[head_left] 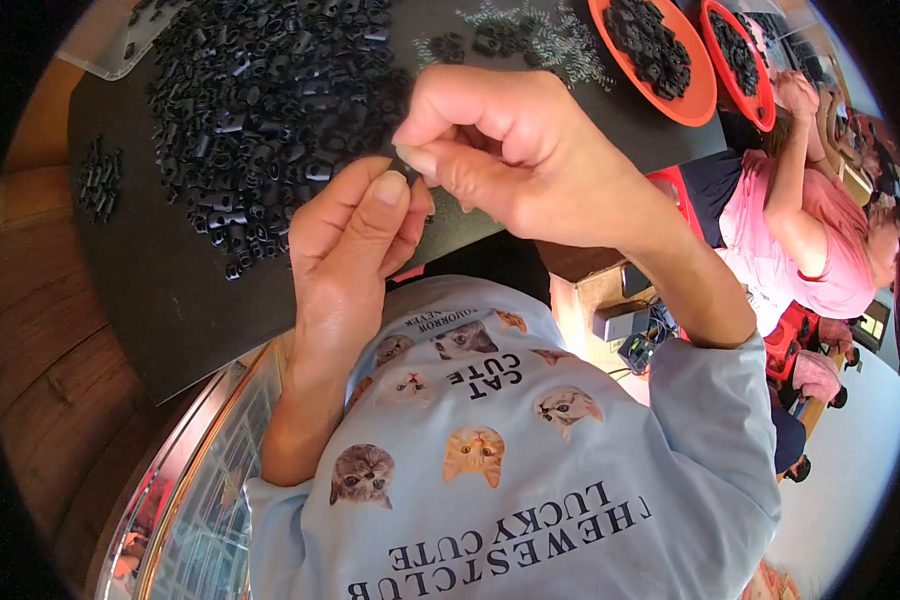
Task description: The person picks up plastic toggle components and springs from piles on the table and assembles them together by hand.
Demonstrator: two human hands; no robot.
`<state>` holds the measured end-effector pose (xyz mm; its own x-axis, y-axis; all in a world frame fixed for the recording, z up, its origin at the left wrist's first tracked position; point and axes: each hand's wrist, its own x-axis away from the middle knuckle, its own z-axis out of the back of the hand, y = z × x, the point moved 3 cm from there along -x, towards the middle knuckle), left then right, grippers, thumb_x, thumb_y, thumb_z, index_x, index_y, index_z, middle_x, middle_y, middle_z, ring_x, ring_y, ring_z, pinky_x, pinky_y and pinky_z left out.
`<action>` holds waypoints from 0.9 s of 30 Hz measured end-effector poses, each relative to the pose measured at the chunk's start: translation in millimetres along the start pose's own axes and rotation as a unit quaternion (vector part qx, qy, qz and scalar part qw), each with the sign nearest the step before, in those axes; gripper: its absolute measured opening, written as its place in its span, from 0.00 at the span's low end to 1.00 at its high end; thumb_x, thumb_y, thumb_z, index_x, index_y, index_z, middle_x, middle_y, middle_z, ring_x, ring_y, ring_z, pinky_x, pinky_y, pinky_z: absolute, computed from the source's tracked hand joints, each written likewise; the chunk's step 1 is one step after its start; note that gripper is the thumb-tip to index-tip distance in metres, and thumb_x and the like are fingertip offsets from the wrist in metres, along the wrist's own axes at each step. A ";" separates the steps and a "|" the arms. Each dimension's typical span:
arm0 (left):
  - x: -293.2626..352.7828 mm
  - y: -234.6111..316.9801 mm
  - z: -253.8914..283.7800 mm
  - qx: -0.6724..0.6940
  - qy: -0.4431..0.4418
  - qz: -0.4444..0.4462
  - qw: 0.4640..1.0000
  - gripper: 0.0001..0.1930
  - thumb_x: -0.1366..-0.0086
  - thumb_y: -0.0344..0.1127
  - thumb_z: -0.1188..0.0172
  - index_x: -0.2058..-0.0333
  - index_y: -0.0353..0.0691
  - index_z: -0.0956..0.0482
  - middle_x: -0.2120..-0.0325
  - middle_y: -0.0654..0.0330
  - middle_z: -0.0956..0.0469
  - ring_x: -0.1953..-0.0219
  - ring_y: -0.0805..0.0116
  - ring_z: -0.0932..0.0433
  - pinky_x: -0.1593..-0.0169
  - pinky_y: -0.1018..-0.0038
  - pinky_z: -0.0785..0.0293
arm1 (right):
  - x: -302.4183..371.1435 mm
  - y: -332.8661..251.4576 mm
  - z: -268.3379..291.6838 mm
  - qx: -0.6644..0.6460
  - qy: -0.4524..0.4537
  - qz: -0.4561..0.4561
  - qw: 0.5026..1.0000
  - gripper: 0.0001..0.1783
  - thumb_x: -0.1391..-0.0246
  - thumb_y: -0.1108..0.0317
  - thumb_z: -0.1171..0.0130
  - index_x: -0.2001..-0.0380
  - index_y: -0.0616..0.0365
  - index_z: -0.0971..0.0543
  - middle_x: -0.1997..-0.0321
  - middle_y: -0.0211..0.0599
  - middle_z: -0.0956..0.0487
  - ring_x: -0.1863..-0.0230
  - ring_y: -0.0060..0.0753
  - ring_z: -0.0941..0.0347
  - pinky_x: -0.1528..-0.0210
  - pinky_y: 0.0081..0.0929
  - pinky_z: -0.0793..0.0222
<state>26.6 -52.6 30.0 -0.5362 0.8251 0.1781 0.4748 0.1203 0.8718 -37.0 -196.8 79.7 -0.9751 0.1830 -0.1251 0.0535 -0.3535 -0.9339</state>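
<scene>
My left hand and my right hand meet above the near edge of a dark table. The left thumb presses against its curled fingers. Right thumb and forefinger are pinched together just above the left thumb tip. Whatever lies between the fingers is too small or hidden to make out. Beside the left hand spreads a big heap of small black plastic pieces, hollow and tube-like.
Small metal springs lie at the back, by a few black parts. An orange-red bowl and a red bowl hold black parts. Thin dark pieces lie at left, near a clear tray. People in pink sit at right.
</scene>
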 end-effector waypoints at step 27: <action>-16.6 17.1 -0.3 -0.048 -0.025 0.007 0.999 0.13 0.31 0.34 0.47 0.65 0.28 0.20 0.78 0.61 0.24 0.77 0.76 0.27 0.72 0.80 0.30 | -1.7 -4.0 13.6 0.366 0.024 0.251 0.896 0.20 0.62 0.69 0.32 0.65 0.65 0.25 0.73 0.37 0.28 0.77 0.39 0.27 0.80 0.30 0.31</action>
<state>43.4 -64.4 42.1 -0.4928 0.8535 0.1696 0.4124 0.0574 0.9092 -38.5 -208.2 88.2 -0.8566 -0.1343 -0.4982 0.3103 -0.9055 -0.2894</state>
